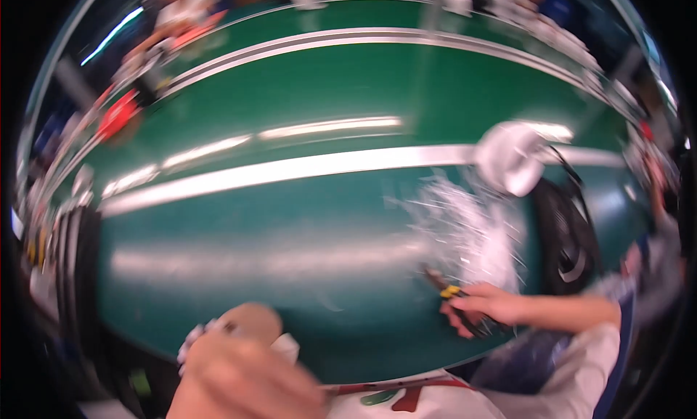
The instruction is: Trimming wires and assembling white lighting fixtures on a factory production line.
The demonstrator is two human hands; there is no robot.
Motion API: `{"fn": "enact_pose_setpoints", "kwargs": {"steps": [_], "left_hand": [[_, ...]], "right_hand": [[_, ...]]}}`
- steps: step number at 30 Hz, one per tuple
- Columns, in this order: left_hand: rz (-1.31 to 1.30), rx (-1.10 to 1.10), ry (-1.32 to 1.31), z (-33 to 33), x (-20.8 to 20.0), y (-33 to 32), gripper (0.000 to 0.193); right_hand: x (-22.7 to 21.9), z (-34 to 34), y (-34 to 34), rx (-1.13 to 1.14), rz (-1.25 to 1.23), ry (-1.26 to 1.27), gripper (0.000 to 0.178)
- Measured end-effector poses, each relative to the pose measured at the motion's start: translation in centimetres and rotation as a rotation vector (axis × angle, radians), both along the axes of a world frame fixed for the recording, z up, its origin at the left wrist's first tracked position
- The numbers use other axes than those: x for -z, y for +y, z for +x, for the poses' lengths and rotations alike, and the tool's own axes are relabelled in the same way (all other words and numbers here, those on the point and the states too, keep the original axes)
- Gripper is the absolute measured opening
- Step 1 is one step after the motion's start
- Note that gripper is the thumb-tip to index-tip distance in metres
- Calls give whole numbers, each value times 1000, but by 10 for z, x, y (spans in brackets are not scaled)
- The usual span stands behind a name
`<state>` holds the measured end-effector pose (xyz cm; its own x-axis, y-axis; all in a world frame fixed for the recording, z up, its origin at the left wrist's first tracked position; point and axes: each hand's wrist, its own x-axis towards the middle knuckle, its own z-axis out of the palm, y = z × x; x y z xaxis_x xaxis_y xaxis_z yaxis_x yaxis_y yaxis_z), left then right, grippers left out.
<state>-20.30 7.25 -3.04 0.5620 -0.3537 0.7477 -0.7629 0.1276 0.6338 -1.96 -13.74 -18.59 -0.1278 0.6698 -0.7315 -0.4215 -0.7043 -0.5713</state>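
My right hand is closed around a pair of pliers with black and yellow handles. Their jaws point up and to the left over the green bench. At the lower left is my left hand, raised close to the camera and smeared by motion, so its fingers cannot be read. A round tan thing shows just beyond it, with a small white piece beside it; whether the hand holds either is unclear. Crumpled clear plastic wrapping or thin strips lie in a heap just beyond the pliers.
A white rounded lamp-like thing stands behind the plastic heap. To its right lies a black bag-like thing with a cord. Past the white strip runs a green conveyor belt. Other people sit along the far side, blurred.
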Motion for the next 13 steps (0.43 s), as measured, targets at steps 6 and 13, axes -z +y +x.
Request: {"fn": "enact_pose_setpoints", "kwargs": {"steps": [6, 13], "left_hand": [[14, 162, 11, 23, 25, -22, 18], [14, 470, 154, 23, 16, -25, 14]], "right_hand": [[9, 4, -12, -74, 72, -141, 32], [14, -7, -3, -58, 128, -179, 32]]}}
